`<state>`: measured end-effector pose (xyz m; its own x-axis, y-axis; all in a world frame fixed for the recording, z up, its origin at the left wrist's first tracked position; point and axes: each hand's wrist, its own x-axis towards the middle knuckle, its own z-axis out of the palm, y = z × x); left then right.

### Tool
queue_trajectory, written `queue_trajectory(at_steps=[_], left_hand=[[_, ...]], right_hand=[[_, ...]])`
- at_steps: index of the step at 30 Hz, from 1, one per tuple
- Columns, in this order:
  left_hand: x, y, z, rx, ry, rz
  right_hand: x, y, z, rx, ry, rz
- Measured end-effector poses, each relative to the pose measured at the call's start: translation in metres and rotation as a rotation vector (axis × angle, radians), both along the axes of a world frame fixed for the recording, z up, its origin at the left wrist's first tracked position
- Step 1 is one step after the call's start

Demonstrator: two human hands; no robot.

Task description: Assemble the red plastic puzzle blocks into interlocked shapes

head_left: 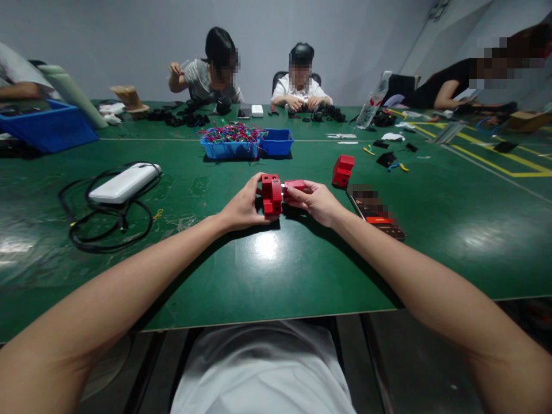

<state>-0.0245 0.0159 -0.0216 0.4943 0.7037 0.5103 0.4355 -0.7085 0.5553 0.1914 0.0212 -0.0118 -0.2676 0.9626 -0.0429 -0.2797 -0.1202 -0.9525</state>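
Over the middle of the green table (259, 276), my left hand (245, 204) is closed around a red blocky part (271, 194) with round holes in its top. My right hand (317, 200) pinches a smaller red rectangular piece (295, 184) by its side. A short silvery bit shows between the two red pieces; whether they are joined I cannot tell. Another red block (343, 171) stands on the table beyond my right hand. Close to my right forearm lies a phone (375, 211) with its screen lit.
A white power bank (126, 184) with a coiled black cable (103, 248) lies at left. Ahead are a blue bin (233, 150) of coloured wires and a smaller blue bin (278, 144). A plastic bottle (374, 102) stands at back right. Several people sit around the table.
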Motion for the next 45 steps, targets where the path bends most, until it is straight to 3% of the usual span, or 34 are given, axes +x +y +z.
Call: queue_trajectory(at_steps=[15,31,45], left_hand=[[0.001,0.000,-0.002,0.007,0.006,0.018],[0.002,-0.001,-0.001,0.015,0.009,-0.009],[0.004,-0.001,0.001,0.018,-0.001,-0.018]], right_hand=[[0.003,-0.003,0.005,-0.047,-0.121,0.010],[0.001,-0.005,0.010,-0.090,-0.046,-0.040],[0.000,-0.006,0.023,-0.226,-0.051,-0.095]])
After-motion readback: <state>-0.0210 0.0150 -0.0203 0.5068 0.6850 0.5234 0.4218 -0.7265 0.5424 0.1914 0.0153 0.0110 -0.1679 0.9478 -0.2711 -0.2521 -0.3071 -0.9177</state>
